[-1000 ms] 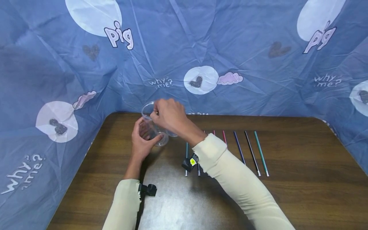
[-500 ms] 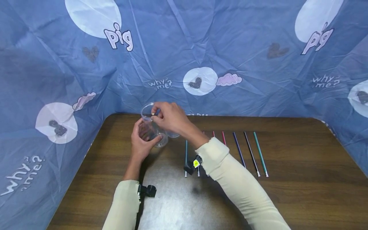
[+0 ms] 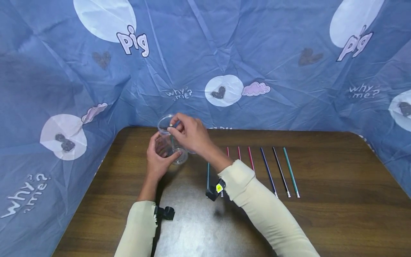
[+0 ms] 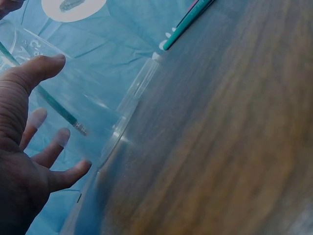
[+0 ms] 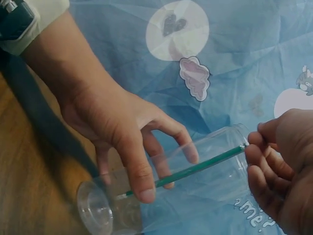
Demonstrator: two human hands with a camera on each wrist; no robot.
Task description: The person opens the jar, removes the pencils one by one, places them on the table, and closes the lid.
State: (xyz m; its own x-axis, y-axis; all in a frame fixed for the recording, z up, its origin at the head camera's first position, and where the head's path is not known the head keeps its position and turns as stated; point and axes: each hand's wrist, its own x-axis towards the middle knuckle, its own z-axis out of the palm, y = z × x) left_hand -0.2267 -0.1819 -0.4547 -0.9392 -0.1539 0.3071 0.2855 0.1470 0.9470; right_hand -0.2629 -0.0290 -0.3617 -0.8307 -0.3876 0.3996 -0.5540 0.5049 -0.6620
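Note:
My left hand (image 3: 158, 157) grips a tall clear plastic cup (image 3: 166, 131) around its side, thumb towards the base. The cup stands at the back left of the table. A green pencil (image 5: 195, 169) is inside the cup, slanted, with its eraser end down near the base, as the left wrist view also shows. At the rim, my right hand (image 3: 191, 134) pinches the pencil's upper end between thumb and fingers. In the right wrist view, the right fingertips (image 5: 254, 142) are at the cup's mouth, and the left thumb lies across the cup wall in front of the pencil.
Several pencils lie in a spaced row on the wooden table (image 3: 337, 185), among them a green pencil (image 3: 291, 172) and a blue pencil (image 3: 268, 171). The right forearm covers part of the row. Part of another clear round rim (image 3: 192, 152) shows behind the cup. A blue printed cloth (image 3: 273, 53) hangs behind.
My right hand has turned slightly at the cup's rim, and the pencil's light tip now shows between its fingers. The green shaft now shows inside the cup. The left hand has kept its place.

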